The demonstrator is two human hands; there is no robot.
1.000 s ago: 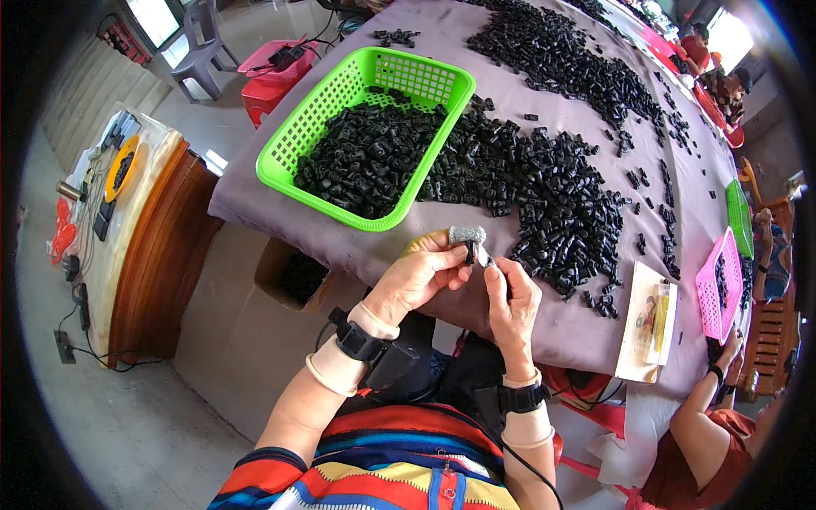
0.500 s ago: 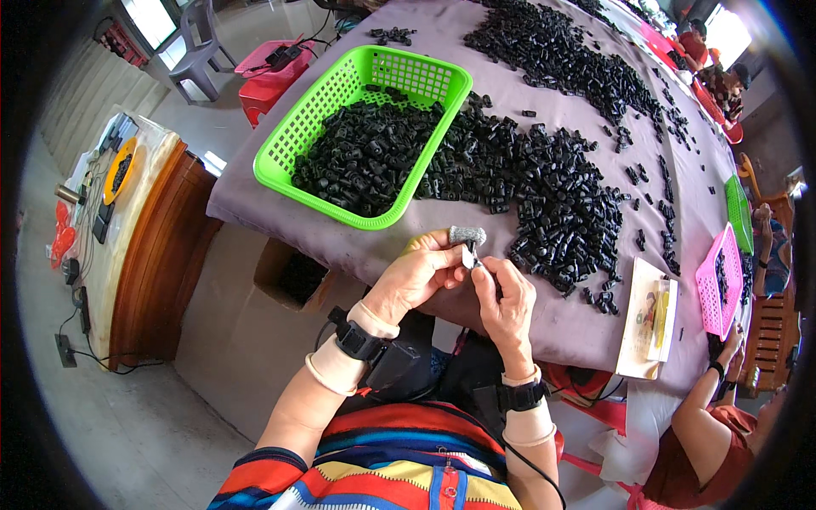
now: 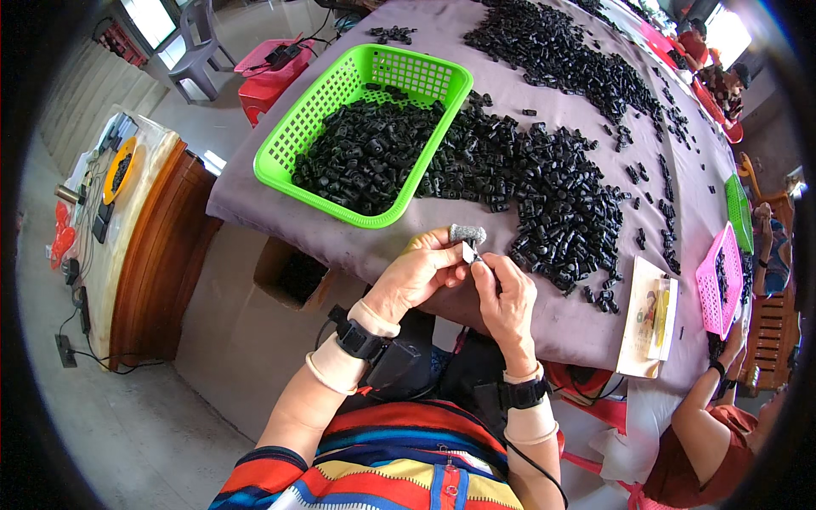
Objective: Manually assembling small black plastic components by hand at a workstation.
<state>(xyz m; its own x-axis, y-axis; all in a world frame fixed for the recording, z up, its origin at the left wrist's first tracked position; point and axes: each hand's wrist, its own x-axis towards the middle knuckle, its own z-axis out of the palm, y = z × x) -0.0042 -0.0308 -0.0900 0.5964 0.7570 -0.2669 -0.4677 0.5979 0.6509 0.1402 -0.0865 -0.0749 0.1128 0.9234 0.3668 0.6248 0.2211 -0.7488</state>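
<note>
My left hand [image 3: 414, 274] is closed just off the table's near edge, a grey knitted finger cover [image 3: 467, 233] on one fingertip. Pinched in its fingers is a small black plastic part [image 3: 476, 246], mostly hidden. Thumb and fingers of my right hand [image 3: 507, 293] close on a small blade [image 3: 468, 253], its pale, pointed face turned up against the part. The two hands nearly touch. Just beyond them lies a heap of similar black parts [image 3: 561, 212], and to its left stands a bright green basket [image 3: 340, 213] holding many more.
A lilac cloth covers the table [image 3: 382, 255]. Right of the heap lie a card and a clear yellowish packet [image 3: 660, 323]. Beyond is a pink basket [image 3: 718, 276], with a co-worker's hands [image 3: 733, 344] near it. A carton [image 3: 293, 276] sits below the table; a wooden desk [image 3: 153, 246] stands left.
The blade has tilted slightly between my fingers, and my right hand has shifted very little. My left hand keeps its grip on the black part.
</note>
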